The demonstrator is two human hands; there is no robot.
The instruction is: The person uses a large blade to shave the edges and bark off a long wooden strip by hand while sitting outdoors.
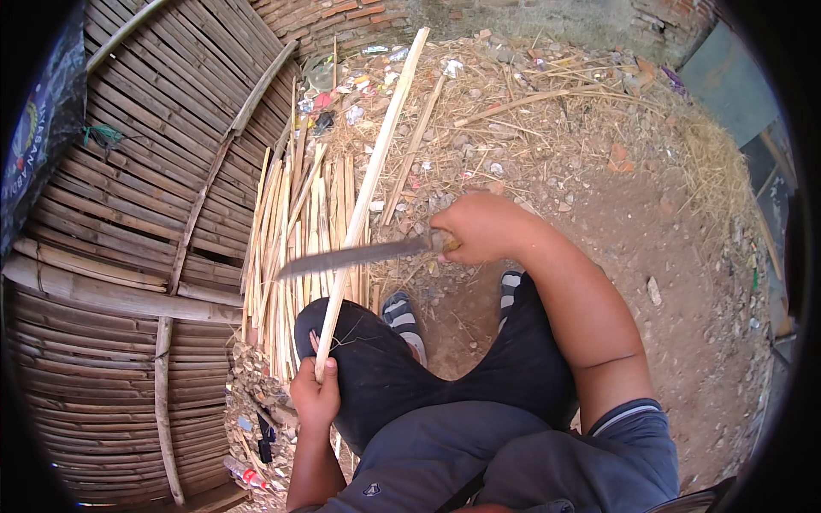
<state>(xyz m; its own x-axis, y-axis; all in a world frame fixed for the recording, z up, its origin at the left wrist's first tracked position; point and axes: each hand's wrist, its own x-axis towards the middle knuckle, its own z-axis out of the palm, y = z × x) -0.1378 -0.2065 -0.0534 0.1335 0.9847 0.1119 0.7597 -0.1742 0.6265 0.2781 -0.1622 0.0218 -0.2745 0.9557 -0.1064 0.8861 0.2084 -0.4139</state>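
Note:
A long, pale split bamboo strip [374,175] slants up and away from my left thigh. My left hand [315,392] is closed around its near end, beside my left knee. My right hand [481,227] grips the handle of a machete [363,255] out in front of my knees. The long dark blade points left and crosses the strip partway along; I cannot tell whether it touches the wood. Beyond my left knee lies a pile of split bamboo strips [275,227], partly hidden by the blade and my leg.
A slatted bamboo wall [120,197] rises close on the left. A brick wall [342,21] stands at the back, with litter and straw [547,85] before it. Grey panels [727,81] are at the far right. A plastic bottle [245,472] lies by the bamboo wall.

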